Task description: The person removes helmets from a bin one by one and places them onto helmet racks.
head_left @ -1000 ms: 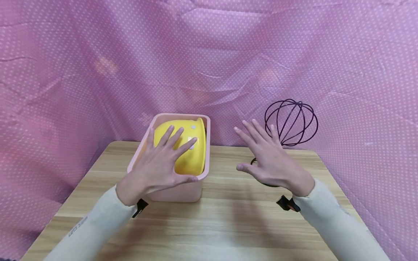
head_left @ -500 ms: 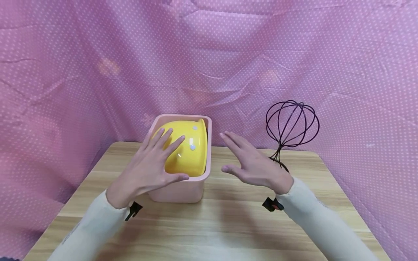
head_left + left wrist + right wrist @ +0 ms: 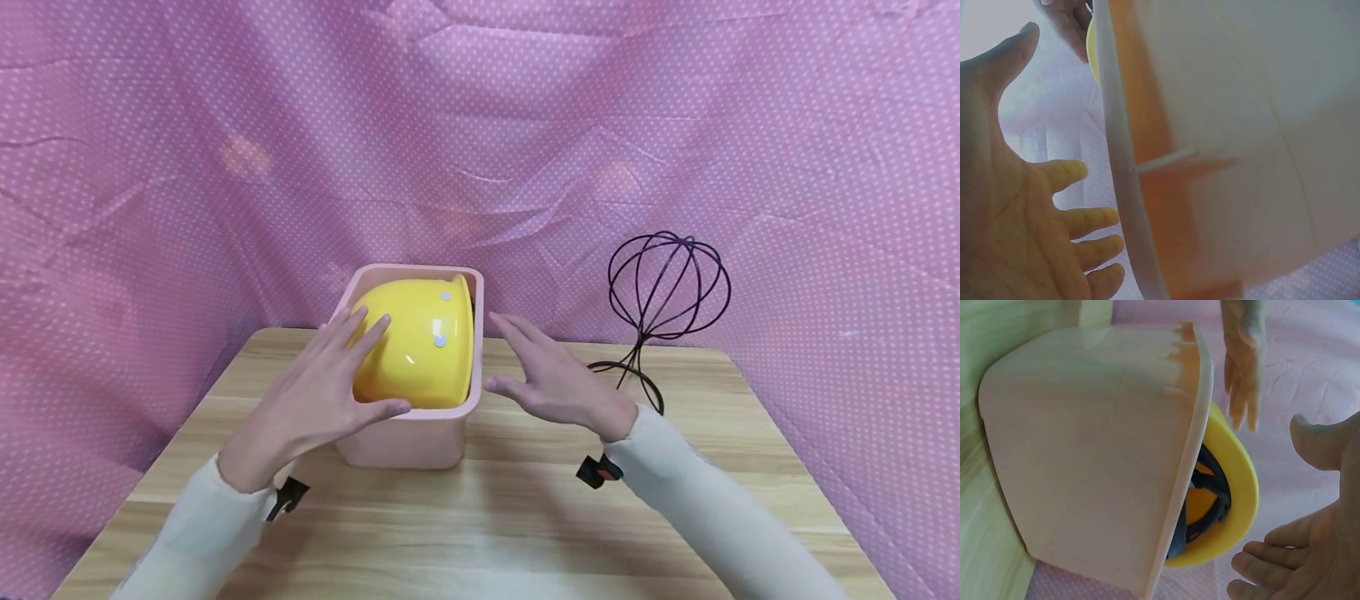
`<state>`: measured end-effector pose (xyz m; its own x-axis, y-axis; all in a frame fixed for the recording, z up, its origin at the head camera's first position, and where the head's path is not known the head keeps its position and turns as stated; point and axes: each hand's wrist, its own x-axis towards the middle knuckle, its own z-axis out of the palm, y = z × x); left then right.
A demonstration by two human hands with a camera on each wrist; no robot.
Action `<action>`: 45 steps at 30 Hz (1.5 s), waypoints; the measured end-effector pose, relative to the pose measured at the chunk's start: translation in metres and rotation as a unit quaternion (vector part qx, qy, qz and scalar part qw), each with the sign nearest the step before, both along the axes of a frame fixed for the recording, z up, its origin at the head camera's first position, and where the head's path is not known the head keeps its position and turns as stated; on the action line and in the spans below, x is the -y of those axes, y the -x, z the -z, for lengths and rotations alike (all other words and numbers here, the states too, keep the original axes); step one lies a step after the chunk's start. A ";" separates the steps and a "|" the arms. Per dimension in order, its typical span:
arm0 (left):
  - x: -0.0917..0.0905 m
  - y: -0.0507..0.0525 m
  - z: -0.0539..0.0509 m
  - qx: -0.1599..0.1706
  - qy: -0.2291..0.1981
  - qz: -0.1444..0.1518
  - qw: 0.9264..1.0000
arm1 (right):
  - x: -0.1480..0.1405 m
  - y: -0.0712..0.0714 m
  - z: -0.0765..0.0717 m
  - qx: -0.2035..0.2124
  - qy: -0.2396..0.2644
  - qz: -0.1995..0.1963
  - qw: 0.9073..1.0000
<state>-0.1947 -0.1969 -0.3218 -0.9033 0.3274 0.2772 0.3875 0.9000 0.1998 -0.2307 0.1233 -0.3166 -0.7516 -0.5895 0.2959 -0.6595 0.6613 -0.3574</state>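
We hold the left hand (image 3: 307,400) spread at the left of the pink bin (image 3: 408,443) and the right hand (image 3: 553,377), thumb apart from extended fingers, near its right rim (image 3: 478,333). Inside, the yellow helmet (image 3: 416,346) lies sideways, protruding above the rim.

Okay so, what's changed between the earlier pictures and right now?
The right hand moved left, toward the pink bin; the left hand shifted left, uncovering more of the yellow helmet. Nothing was gripped or let go. The helmet, bin and wire stand stayed put.
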 end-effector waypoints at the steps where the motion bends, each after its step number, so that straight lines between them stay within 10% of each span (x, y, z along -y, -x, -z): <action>1: 0.002 -0.001 0.000 0.004 0.000 -0.004 1.000 | 0.002 0.001 0.000 0.000 0.003 0.000 1.000; 45: 0.048 -0.019 0.026 0.053 -0.038 -0.087 0.994 | 0.051 0.021 0.018 0.095 0.065 -0.034 0.993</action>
<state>-0.1761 -0.2452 -0.3482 -0.9700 0.1442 0.1959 0.1995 0.9322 0.3020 -0.2515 0.0720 -0.3344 -0.7611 -0.6068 0.2291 -0.6133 0.5584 -0.5586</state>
